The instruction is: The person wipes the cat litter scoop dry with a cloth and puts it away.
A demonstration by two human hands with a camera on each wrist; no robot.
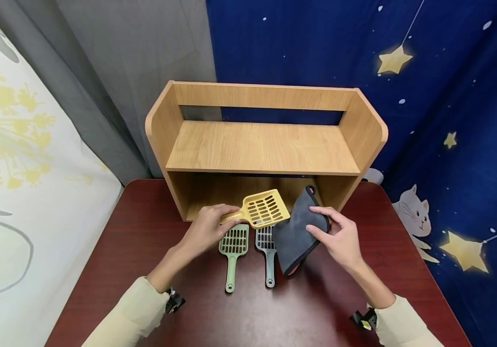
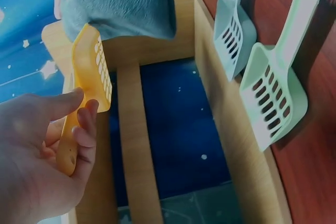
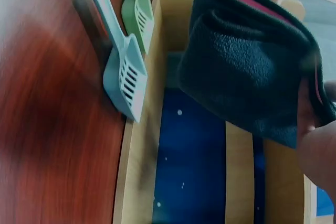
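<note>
My left hand (image 1: 210,224) grips a yellow litter scoop (image 1: 267,209) by its handle, its slotted pan pointing right. In the left wrist view the fingers wrap the scoop's handle (image 2: 67,148). My right hand (image 1: 339,236) pinches a folded dark grey cloth (image 1: 299,231) by its right edge, thumb on the near face. Black binding and a pink inner side show along the cloth's edge in the right wrist view. The scoop's pan tip meets the cloth's left edge in the head view. Below lie a green litter scoop (image 1: 231,260) and a grey-blue litter scoop (image 1: 270,262), partly covered by the cloth.
A two-tier wooden shelf (image 1: 265,147) stands at the back of the dark red table (image 1: 213,318), right behind both hands. The two lying scoops rest against its front edge, handles toward me. Curtains (image 1: 283,43) hang behind the shelf, and a white patterned cloth (image 1: 35,193) hangs at left.
</note>
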